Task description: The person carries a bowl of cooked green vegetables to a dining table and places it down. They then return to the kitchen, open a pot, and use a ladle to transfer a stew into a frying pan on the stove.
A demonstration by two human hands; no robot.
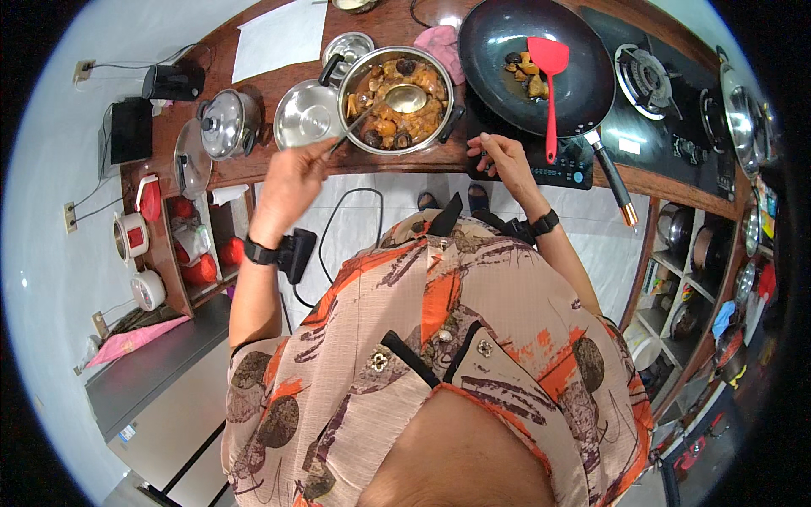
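Observation:
My left hand (296, 176) is closed around the handle of a metal ladle (405, 99). The ladle's bowl lies over a steel pot (451, 95) filled with braised meat pieces and dark mushrooms (403, 140) in brown sauce. Fingers apart and holding nothing, my right hand (500, 158) hovers by the front edge of the induction cooker (526, 170), right of the pot. Behind it a black wok (488, 38) holds a few food pieces (528, 73) and a red spatula (549, 57), whose handle rests over the wok's near rim.
An empty steel basin (308, 117) and a small steel bowl (348, 51) stand left of the pot. Farther left are a lidded pot (229, 123) and a glass lid (192, 158). A pink cloth (440, 54) lies behind. The wok handle (613, 180) juts past the counter edge near a gas burner (645, 82).

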